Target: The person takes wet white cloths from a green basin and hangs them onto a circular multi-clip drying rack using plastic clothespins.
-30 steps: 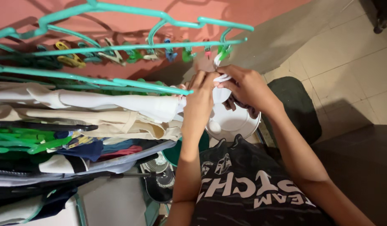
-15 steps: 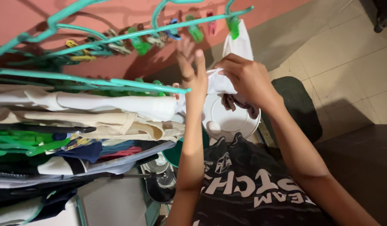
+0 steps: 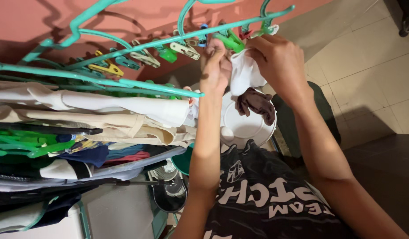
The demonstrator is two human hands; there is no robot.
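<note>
A small white cloth (image 3: 245, 72) hangs just under a teal rod (image 3: 178, 37) of the drying rack. My right hand (image 3: 279, 62) grips its upper right edge up by the rod. My left hand (image 3: 215, 66) pinches its left edge, beside a green clothespin (image 3: 228, 42). Several coloured clothespins (image 3: 144, 56) are clipped along the same rod. Below the hands stands a white bucket (image 3: 244, 126) with a dark brown cloth (image 3: 257, 104) draped over its rim.
Folded clothes (image 3: 102, 110) hang over the rack's lower bars at left. A salmon wall (image 3: 36, 22) is behind the rack. Pale floor tiles (image 3: 368, 57) lie at right, and a dark mop head (image 3: 171, 194) sits below the rack.
Both hands have risen with the white cloth, from in front of the bucket up to the rod with the clothespins. The view has tilted, so the rack sits higher in the picture.
</note>
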